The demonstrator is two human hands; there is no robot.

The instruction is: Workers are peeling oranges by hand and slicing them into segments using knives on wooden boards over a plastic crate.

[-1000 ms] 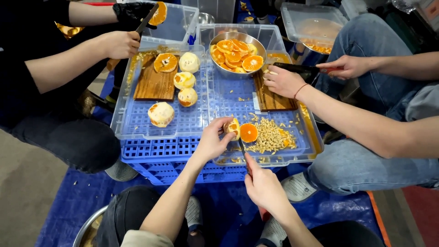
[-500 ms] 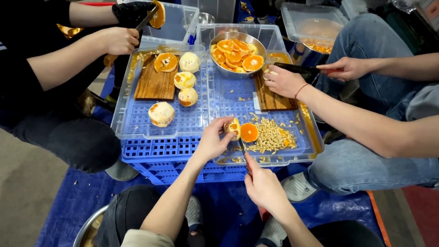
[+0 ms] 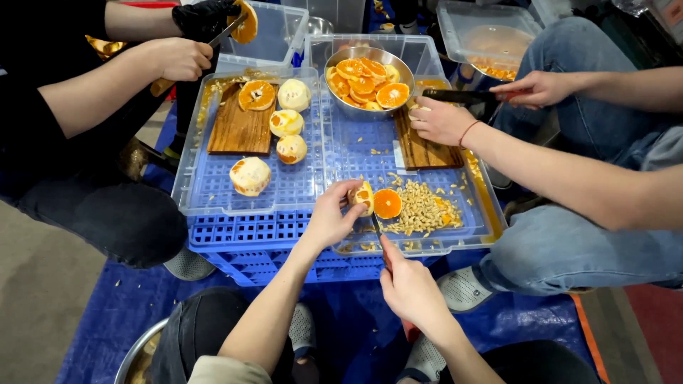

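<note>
My left hand [image 3: 333, 215] pinches a peeled orange half [image 3: 364, 196] on the near edge of a clear plastic tray [image 3: 478, 186]. A second orange half [image 3: 388, 203] lies cut side up right beside it. My right hand [image 3: 410, 286] grips a red-handled knife [image 3: 377, 227] whose blade points up toward the fruit. A heap of pale seeds [image 3: 423, 208] lies just right of the orange halves.
A steel bowl [image 3: 370, 80] holds several cut orange halves. Peeled oranges [image 3: 250, 176] and a wooden board [image 3: 240, 126] sit on the left tray. A person on the right holds a knife [image 3: 462, 94] over another board [image 3: 424, 149]. A person on the left peels fruit. Blue crate [image 3: 260, 245] underneath.
</note>
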